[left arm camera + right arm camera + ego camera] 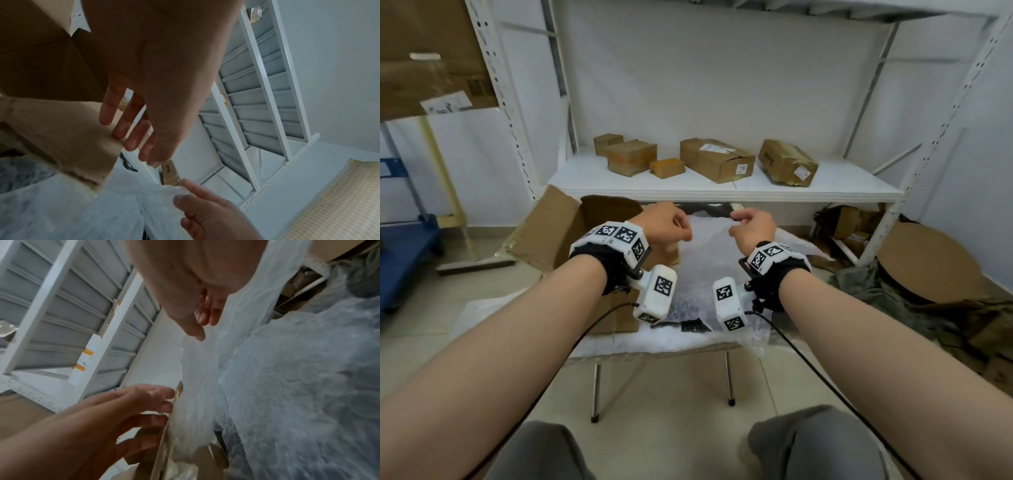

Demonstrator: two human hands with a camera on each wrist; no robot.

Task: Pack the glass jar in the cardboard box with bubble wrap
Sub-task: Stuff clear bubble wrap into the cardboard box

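A sheet of bubble wrap (709,260) covers the small table in front of me and rises between my hands. My right hand (746,222) pinches its upper edge between thumb and fingers; the left wrist view shows this pinch on the bubble wrap (82,211). My left hand (674,226) hovers beside that edge with fingers nearly straight, close to a flap of the cardboard box (61,129), and holds nothing. The open cardboard box (558,233) stands at the table's left, flaps up. In the right wrist view the bubble wrap (287,369) fills the right side. No glass jar is in sight.
Behind the table stands a white metal shelf (722,192) with several closed cardboard boxes (715,159) on it. A blue cart (404,246) is at the far left. Flattened cardboard and clutter (928,260) lie on the floor at the right.
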